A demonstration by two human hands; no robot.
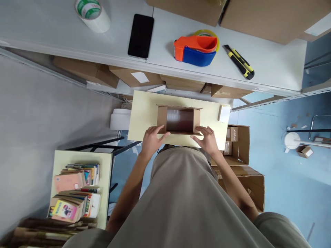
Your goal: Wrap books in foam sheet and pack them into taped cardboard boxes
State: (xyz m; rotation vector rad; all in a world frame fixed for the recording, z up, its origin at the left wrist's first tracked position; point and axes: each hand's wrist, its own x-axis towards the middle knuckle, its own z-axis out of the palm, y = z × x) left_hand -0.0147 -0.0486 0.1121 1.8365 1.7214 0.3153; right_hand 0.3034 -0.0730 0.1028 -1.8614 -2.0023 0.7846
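Head view, looking straight down. The left hand (152, 140) and the right hand (207, 139) rest on the near corners of a small open cardboard box (179, 119), one hand at each side, fingers spread flat against the near edge and side walls rather than curled shut; whether they press or merely touch cannot be told. The box stands on a pale yellow board (144, 117), its open top facing the camera, its dark interior visible between the two hands. Below the left hand, well apart, a stack of books (74, 193) lies on a second pale surface. Below and beside the right hand stand brown cartons (239, 144) on the blue floor. Beyond the box, past both hands, a grey shelf (271, 65) carries a black phone (141, 35), an orange and blue tape dispenser (196, 51), a yellow and black utility knife (239, 62) and, farthest to the left, a roll of tape (93, 14).
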